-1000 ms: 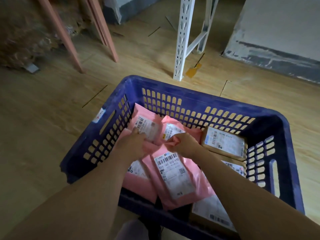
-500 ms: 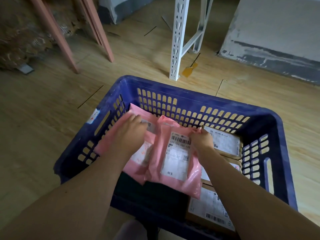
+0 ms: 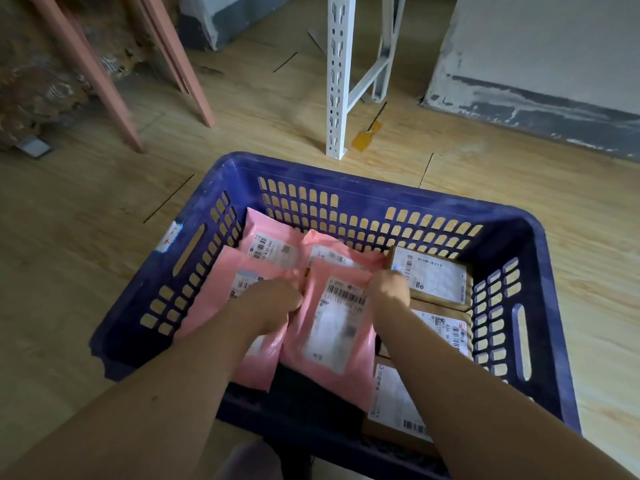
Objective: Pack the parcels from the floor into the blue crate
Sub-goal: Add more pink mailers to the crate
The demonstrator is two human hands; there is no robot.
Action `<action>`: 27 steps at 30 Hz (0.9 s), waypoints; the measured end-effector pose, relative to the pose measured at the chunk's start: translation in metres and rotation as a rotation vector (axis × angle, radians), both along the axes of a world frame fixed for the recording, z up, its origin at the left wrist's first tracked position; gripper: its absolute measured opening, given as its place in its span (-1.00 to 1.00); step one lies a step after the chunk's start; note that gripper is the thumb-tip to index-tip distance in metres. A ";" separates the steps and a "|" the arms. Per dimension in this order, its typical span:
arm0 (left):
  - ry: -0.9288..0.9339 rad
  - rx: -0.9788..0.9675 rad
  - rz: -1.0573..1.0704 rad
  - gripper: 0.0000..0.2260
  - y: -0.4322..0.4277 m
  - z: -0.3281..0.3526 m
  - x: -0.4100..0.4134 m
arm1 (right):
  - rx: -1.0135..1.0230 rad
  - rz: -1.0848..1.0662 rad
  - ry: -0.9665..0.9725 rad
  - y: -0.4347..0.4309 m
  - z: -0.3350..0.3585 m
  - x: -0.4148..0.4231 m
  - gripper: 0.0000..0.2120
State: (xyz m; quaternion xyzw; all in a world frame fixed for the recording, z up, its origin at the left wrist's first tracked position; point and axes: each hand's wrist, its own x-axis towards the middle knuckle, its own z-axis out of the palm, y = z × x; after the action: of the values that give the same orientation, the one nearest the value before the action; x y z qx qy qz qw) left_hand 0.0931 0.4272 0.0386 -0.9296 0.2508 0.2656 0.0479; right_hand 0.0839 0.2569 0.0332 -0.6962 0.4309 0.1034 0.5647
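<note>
Inside the blue crate (image 3: 346,183): right grip (image 3: 389,289) pinches the centre pink parcel (image 3: 332,330) at its top-right corner. Left grip (image 3: 270,303), flat on the neighbouring pink parcel (image 3: 211,289) half a second ago, now curls onto the centre parcel's top-left edge. Judged: parcel being seated.

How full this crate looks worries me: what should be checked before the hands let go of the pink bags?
1. Left hand grip on left bag: ok.
2. Right hand pinching middle bag at its top corner: ok.
3. Both bags inside the crate walls: ok.
4. Boxes at right lying flat, labels up: ok.
5. Free room under and in front of the bags: cannot tell, too dark.
6. No parcels left on the floor: cannot tell, none in view.
</note>
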 end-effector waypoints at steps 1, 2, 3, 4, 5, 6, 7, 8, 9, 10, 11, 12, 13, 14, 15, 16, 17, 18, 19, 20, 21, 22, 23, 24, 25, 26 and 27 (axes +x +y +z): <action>-0.020 -0.092 0.063 -0.75 0.006 0.001 0.000 | 0.003 0.071 0.051 0.004 -0.003 -0.002 -0.67; -0.063 -0.164 0.145 -0.73 0.010 0.005 0.001 | -0.004 0.182 0.094 0.009 -0.007 -0.006 -0.67; -0.136 -0.246 0.215 -0.74 0.010 0.014 0.002 | -0.068 0.312 0.138 0.013 -0.011 -0.009 -0.67; -0.240 -0.272 0.223 -0.76 0.013 0.021 0.004 | -0.188 0.458 0.143 0.015 -0.015 -0.011 -0.68; -0.287 -0.268 0.229 -0.76 0.016 0.027 0.005 | -0.335 0.588 0.140 0.016 -0.017 -0.013 -0.69; -0.300 -0.252 0.210 -0.70 0.020 0.020 0.007 | -0.483 0.699 0.121 0.015 -0.020 -0.013 -0.71; -0.280 -0.189 0.173 -0.56 0.023 0.015 0.006 | -0.614 0.794 0.111 0.015 -0.022 -0.014 -0.70; -0.247 -0.095 0.152 -0.43 0.028 0.005 0.008 | -0.693 0.863 0.091 0.015 -0.023 -0.016 -0.69; -0.190 -0.004 0.165 -0.34 0.031 0.000 0.008 | -0.733 0.910 0.079 0.015 -0.023 -0.017 -0.67; -0.138 0.042 0.193 -0.30 0.034 -0.006 0.010 | -0.749 0.935 0.065 0.015 -0.022 -0.018 -0.67; -0.064 0.040 0.233 -0.29 0.036 -0.009 0.012 | -0.767 0.947 0.061 0.016 -0.021 -0.019 -0.70; -0.001 0.021 0.241 -0.30 0.036 -0.011 0.013 | -0.795 0.957 0.056 0.017 -0.018 -0.020 -0.73; 0.041 0.018 0.226 -0.32 0.032 -0.010 0.011 | -0.828 0.980 0.058 0.018 -0.016 -0.021 -0.76; 0.055 0.020 0.195 -0.32 0.029 -0.012 0.010 | -0.874 1.031 0.061 0.017 -0.015 -0.022 -0.76; 0.062 0.031 0.173 -0.34 0.025 -0.009 0.007 | -0.924 1.095 0.063 0.017 -0.012 -0.023 -0.74; 0.081 0.041 0.170 -0.35 0.023 -0.008 0.006 | -0.968 1.145 0.054 0.017 -0.009 -0.024 -0.71; 0.125 0.050 0.188 -0.39 0.021 -0.005 0.005 | -0.997 1.169 0.026 0.017 -0.007 -0.025 -0.69; 0.182 0.065 0.196 -0.44 0.019 -0.005 0.004 | -1.015 1.169 -0.015 0.017 -0.005 -0.025 -0.66; 0.208 0.084 0.180 -0.49 0.019 -0.005 0.002 | -1.011 1.153 -0.068 0.018 -0.006 -0.026 -0.65; 0.189 0.093 0.160 -0.52 0.019 -0.007 0.000 | -0.979 1.135 -0.126 0.019 -0.006 -0.027 -0.65; 0.117 0.074 0.148 -0.52 0.021 -0.008 0.000 | -0.931 1.136 -0.169 0.021 -0.006 -0.027 -0.66; 0.008 0.011 0.167 -0.49 0.022 -0.009 0.000 | -0.884 1.159 -0.187 0.023 -0.008 -0.028 -0.66; -0.100 -0.069 0.221 -0.47 0.024 -0.008 0.003 | -0.842 1.193 -0.186 0.026 -0.011 -0.028 -0.65; -0.168 -0.128 0.282 -0.42 0.027 -0.008 0.007 | -0.803 1.225 -0.168 0.027 -0.014 -0.028 -0.62; -0.175 -0.134 0.329 -0.33 0.029 -0.007 0.010 | -0.763 1.243 -0.133 0.028 -0.019 -0.028 -0.56; -0.111 -0.087 0.347 -0.18 0.032 -0.009 0.013 | -0.716 1.248 -0.083 0.028 -0.023 -0.028 -0.48; -0.030 -0.021 0.311 -0.05 0.036 -0.014 0.014 | -0.661 1.245 -0.044 0.028 -0.027 -0.028 -0.39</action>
State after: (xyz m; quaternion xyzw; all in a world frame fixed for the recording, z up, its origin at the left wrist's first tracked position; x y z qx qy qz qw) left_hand 0.1069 0.4630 0.0247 -0.9616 0.1056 0.2535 0.0003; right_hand 0.0555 0.2845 0.0060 -0.9504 -0.0502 0.2569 0.1683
